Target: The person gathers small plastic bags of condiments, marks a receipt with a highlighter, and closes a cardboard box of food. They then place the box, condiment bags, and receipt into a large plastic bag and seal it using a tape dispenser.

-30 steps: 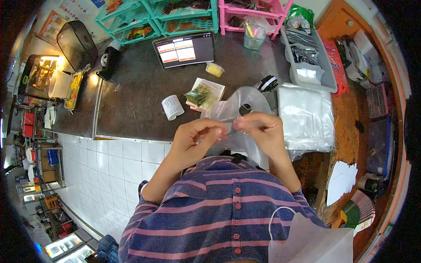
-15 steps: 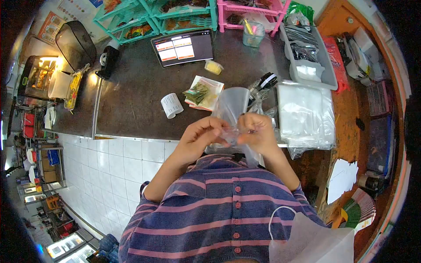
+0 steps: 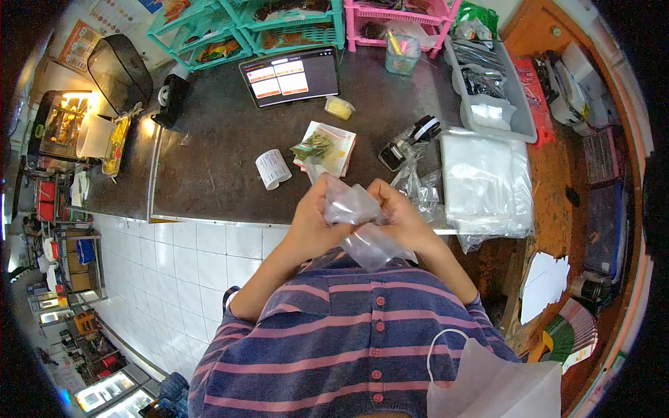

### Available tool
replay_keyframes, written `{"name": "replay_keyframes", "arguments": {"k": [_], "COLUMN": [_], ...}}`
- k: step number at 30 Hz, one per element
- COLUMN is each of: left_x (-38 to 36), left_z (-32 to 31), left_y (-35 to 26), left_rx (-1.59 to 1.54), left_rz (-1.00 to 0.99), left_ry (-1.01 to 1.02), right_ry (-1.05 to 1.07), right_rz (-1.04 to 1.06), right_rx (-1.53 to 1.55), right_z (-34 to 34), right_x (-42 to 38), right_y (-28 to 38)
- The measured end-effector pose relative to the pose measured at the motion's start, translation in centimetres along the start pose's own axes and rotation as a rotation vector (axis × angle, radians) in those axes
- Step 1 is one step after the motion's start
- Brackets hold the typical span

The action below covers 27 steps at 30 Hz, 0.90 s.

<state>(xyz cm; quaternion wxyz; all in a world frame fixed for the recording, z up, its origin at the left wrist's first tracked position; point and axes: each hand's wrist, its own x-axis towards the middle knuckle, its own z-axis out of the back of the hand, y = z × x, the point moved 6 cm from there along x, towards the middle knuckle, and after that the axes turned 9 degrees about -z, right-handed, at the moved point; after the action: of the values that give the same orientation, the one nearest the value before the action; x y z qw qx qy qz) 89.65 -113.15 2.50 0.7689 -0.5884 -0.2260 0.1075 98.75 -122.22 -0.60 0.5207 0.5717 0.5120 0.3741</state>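
Observation:
Close to my chest, a clear plastic bag (image 3: 352, 204) is bunched up between both hands. My left hand (image 3: 315, 217) grips it from one side, fingers curled into the film. On the other side my right hand (image 3: 403, 217) has its fingers closed on the same bag, and a loose flap hangs below the hands. Just beyond the left hand lie a small packet of green leaves (image 3: 313, 146) and a stack of paper squares (image 3: 338, 152). A curled printed receipt (image 3: 272, 168) rests to their left.
A stack of clear bags (image 3: 481, 177) lies at the right front edge, beside a black device (image 3: 411, 141). Farther back stand a tablet (image 3: 290, 76), a small yellow tub (image 3: 339, 108), a pen cup (image 3: 402, 54) and a grey tray of packets (image 3: 488, 83).
The bag, which stood upright and spread above my hands, is now crumpled between them. My left hand has shifted its grip, and the black device behind shows more.

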Motion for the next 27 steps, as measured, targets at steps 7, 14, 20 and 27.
{"name": "replay_keyframes", "arguments": {"k": [7, 14, 20, 27], "left_x": [-0.2, 2.3, 3.5, 3.0], "left_z": [4.4, -1.9, -1.6, 2.0], "left_y": [-0.3, 2.0, 4.5, 0.3], "left_rx": [0.353, -0.106, -0.623, 0.109], "left_rz": [0.072, -0.063, 0.370, -0.069], "left_ry": [-0.104, -0.100, -0.448, 0.055], "right_ry": [-0.859, -0.595, -0.361, -0.762], "right_rz": [0.178, 0.590, 0.204, 0.570], "right_rx": [-0.379, -0.802, -0.491, -0.855], "right_z": [9.4, 0.1, 0.2, 10.0], "right_x": [-5.4, -0.7, 1.7, -3.7], "right_y": [5.8, 2.5, -3.4, 8.0]}}
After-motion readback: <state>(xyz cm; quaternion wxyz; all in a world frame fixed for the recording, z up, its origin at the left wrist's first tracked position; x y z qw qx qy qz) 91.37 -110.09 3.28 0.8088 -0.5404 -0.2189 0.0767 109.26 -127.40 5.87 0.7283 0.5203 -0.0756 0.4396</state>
